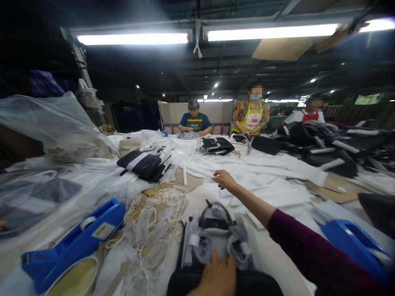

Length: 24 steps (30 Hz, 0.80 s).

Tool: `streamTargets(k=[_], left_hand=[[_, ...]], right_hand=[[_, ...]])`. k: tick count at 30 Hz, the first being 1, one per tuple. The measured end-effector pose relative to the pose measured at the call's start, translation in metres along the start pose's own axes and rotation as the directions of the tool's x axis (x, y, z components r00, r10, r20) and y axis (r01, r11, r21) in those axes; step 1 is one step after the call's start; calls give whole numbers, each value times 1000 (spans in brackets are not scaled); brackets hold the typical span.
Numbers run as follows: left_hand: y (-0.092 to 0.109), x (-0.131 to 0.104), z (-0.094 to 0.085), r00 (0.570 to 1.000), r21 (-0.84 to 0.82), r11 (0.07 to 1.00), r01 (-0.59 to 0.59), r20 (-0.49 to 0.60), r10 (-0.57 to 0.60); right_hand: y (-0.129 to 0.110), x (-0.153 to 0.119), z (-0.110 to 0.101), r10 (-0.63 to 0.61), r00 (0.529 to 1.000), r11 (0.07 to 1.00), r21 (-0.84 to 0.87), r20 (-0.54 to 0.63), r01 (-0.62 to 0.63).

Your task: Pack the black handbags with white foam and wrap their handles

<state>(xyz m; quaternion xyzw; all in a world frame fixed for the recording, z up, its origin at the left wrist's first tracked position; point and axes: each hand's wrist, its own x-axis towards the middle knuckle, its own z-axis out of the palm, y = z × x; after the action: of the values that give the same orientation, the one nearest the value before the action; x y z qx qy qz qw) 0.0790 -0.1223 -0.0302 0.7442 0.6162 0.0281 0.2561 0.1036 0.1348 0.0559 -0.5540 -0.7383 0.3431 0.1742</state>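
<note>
A black bag (182, 250) lies in front of me at the table's near edge. On its upper part are a dark looped handle (201, 217) and bundles of straps in clear plastic wrap (203, 246). My left hand (216, 274) rests on the bag just below these bundles, fingers stretched forward and slightly apart. Farther out, my right hand (224, 179) reaches over white sheets and strips (262, 170). Its fingers are bent a little and apart, with nothing visible between them. Whether the fingertips touch the white material, I cannot tell.
Blue tape dispensers stand left (77, 242) and right (352, 242). White cords with clear tags (154, 222) lie beside the bag. More black bags (142, 164) sit farther back, with a large dark pile (327, 144) at right. Three people (251, 115) are across the table.
</note>
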Motion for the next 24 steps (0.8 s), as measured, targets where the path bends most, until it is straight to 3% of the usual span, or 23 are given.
streamTargets(k=[4, 6, 9, 11, 15, 19, 24], left_hand=[[24, -11, -38, 983, 56, 997, 51, 174, -60], [26, -12, -46, 985, 68, 998, 12, 174, -23], [25, -16, -46, 991, 72, 997, -24, 130, 14], [25, -19, -44, 995, 76, 996, -38, 97, 31], [32, -24, -45, 997, 102, 994, -32, 71, 25], [38, -28, -49, 998, 120, 993, -21, 64, 14], [35, -30, -45, 999, 140, 989, -50, 21, 48]], right_hand=[[89, -121, -63, -52, 985, 999, -20, -164, 50], [131, -188, -86, -101, 951, 994, -61, -293, 87], [181, -274, -104, -68, 905, 996, -88, -419, 34], [204, -310, -106, -23, 886, 997, -78, -463, -15], [222, -333, -95, -11, 890, 999, -45, -455, -11], [221, -321, -83, -69, 923, 997, -40, -379, 59], [227, -304, -80, -53, 971, 999, -3, -235, 53]])
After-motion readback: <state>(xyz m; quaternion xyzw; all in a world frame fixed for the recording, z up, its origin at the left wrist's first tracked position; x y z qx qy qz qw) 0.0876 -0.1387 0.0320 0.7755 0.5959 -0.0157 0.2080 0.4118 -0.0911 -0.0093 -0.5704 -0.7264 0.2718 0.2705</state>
